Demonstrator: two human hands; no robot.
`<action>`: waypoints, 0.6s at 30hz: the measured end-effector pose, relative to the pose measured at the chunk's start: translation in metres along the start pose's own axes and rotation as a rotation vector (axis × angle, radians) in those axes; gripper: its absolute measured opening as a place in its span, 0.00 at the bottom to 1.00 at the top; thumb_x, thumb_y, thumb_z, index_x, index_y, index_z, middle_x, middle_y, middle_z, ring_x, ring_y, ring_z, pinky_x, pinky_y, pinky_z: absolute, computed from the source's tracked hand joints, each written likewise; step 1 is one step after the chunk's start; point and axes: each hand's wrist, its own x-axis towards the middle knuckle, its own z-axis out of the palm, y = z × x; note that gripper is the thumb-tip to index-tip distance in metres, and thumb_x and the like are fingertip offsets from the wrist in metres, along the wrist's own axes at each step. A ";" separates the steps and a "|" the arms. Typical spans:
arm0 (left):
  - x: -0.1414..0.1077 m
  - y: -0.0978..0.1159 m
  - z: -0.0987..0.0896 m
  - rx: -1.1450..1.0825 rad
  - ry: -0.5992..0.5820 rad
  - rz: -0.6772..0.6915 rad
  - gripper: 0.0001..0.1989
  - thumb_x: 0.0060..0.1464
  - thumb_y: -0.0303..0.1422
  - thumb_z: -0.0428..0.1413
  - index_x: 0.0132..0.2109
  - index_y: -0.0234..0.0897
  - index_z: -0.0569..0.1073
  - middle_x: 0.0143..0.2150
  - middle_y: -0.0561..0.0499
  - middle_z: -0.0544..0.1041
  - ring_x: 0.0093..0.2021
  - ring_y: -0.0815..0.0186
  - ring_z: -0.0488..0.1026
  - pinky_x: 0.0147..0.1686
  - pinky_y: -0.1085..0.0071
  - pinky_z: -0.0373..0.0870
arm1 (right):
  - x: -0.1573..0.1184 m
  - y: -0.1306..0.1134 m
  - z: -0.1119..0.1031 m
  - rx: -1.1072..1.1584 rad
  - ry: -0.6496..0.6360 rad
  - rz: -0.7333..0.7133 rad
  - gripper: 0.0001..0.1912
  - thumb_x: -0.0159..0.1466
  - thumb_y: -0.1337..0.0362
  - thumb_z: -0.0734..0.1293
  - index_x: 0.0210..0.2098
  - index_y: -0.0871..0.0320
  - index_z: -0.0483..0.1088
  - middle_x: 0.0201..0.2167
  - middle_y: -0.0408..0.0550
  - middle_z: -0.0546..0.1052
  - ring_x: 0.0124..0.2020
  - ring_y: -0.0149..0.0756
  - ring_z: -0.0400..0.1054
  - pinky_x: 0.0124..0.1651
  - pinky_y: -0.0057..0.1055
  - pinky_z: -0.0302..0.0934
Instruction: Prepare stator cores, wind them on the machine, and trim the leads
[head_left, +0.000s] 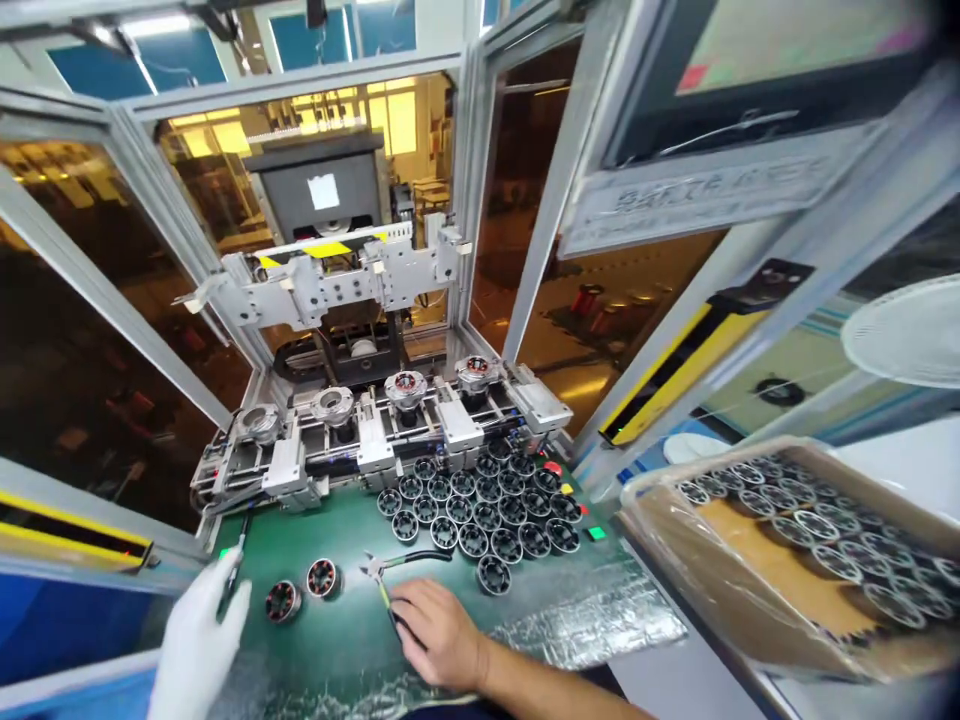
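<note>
My left hand (201, 632), in a white glove, is at the lower left, with a slim dark tool (241, 545) between thumb and fingers. Bare and near the front edge, my right hand (439, 632) has its fingers closed round one handle of the cutting pliers (376, 568). The pliers' jaws are spread and their other handle lies out to the right. Between the hands, two round parts with reddish insides, one (282, 601) nearer my left hand and one (323, 578) beside it, rest on the green mat (352, 630).
Several black-centred metal rings (473, 540) cluster on the mat beyond my right hand. A fixture row (375, 455) with round holders spans the back, under a white plate (337, 285). At right stands a plastic-lined box (675, 540) of rings. Frame posts (559, 200) flank the workspace.
</note>
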 end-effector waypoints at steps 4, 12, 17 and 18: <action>0.144 0.084 -0.034 0.080 -0.061 0.253 0.25 0.60 0.47 0.53 0.57 0.35 0.71 0.45 0.42 0.78 0.45 0.53 0.75 0.49 0.55 0.71 | 0.006 0.007 0.012 -0.011 -0.006 0.080 0.07 0.59 0.70 0.63 0.38 0.59 0.68 0.41 0.54 0.73 0.41 0.45 0.67 0.43 0.43 0.68; 0.306 0.218 0.042 0.183 -0.409 0.429 0.27 0.47 0.43 0.66 0.54 0.42 0.75 0.69 0.41 0.60 0.68 0.39 0.52 0.59 0.43 0.58 | 0.002 0.014 0.025 -0.008 -0.029 0.091 0.06 0.54 0.69 0.66 0.33 0.58 0.68 0.42 0.51 0.74 0.42 0.43 0.67 0.45 0.41 0.67; 0.331 0.250 0.052 0.184 -0.582 0.447 0.18 0.56 0.42 0.61 0.48 0.34 0.75 0.56 0.42 0.73 0.55 0.54 0.71 0.53 0.50 0.70 | 0.008 0.030 0.044 -0.043 -0.007 0.048 0.05 0.51 0.66 0.68 0.29 0.57 0.69 0.39 0.50 0.77 0.38 0.43 0.70 0.37 0.39 0.68; 0.334 0.256 0.046 0.170 -0.584 0.468 0.17 0.58 0.41 0.59 0.49 0.35 0.74 0.54 0.43 0.74 0.52 0.57 0.72 0.51 0.52 0.71 | 0.009 0.032 0.047 -0.049 -0.002 0.034 0.05 0.50 0.66 0.69 0.27 0.57 0.69 0.38 0.50 0.77 0.37 0.43 0.70 0.36 0.38 0.68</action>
